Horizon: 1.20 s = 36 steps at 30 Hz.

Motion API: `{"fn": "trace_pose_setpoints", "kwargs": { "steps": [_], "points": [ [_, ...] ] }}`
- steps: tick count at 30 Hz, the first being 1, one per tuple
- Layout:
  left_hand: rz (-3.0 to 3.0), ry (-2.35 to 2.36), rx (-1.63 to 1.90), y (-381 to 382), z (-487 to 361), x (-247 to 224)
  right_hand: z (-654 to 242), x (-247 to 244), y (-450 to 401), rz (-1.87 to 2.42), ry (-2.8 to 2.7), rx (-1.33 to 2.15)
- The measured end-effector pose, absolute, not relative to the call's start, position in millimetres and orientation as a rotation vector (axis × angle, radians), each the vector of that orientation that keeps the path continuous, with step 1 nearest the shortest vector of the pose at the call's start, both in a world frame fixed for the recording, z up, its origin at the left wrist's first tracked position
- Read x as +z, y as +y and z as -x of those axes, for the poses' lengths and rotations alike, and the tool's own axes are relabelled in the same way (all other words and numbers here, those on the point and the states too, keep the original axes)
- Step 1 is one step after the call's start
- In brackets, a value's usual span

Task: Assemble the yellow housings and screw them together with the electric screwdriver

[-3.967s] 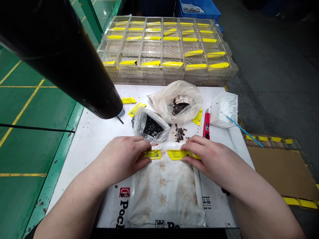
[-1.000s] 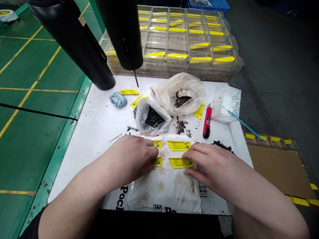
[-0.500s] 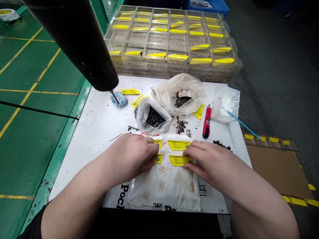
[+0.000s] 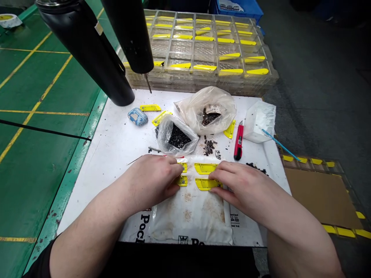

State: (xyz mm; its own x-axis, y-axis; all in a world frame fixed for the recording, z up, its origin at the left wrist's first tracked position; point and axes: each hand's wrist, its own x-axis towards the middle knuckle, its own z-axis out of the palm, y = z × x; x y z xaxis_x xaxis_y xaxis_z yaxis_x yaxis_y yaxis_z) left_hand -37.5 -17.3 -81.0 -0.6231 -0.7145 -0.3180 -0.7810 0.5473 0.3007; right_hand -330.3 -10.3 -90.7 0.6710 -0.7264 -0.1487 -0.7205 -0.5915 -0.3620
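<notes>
Two pairs of yellow plastic parts lie in rows on a white, brown-stained packet (image 4: 188, 220). My left hand (image 4: 153, 177) is closed, thumb and fingers at the outer ends of the left parts, and covers most of them; a yellow part (image 4: 183, 180) shows past the fingertips. On the other side, my right hand (image 4: 236, 179) has its thumb and fingers about the right end of the lower yellow part (image 4: 204, 184). Its curled fingers also touch the upper right yellow part (image 4: 203, 168). Small dark pieces in the parts are partly hidden by the fingers.
A black electric screwdriver (image 4: 136, 46) hangs bit down beside a black bottle (image 4: 113, 77). Plastic bags of black screws (image 4: 179, 137) and dark bits (image 4: 211, 117) stand behind my hands. A red cutter (image 4: 238, 143) lies right; a compartment tray (image 4: 199, 83) stands at the back.
The hanging screwdriver has swung up and to the right, uncovering the black bottle. Both hands stay at the yellow parts with hardly any movement.
</notes>
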Motion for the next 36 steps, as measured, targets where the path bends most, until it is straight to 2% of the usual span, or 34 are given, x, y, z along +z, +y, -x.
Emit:
{"fn": "trace_pose_setpoints", "kwargs": {
  "steps": [36],
  "points": [
    [1.293, 2.701, 0.617, -15.9, 37.8, -86.4, 327.6, -93.9, -12.0, 2.574, 1.085, -0.073]
  ]
}}
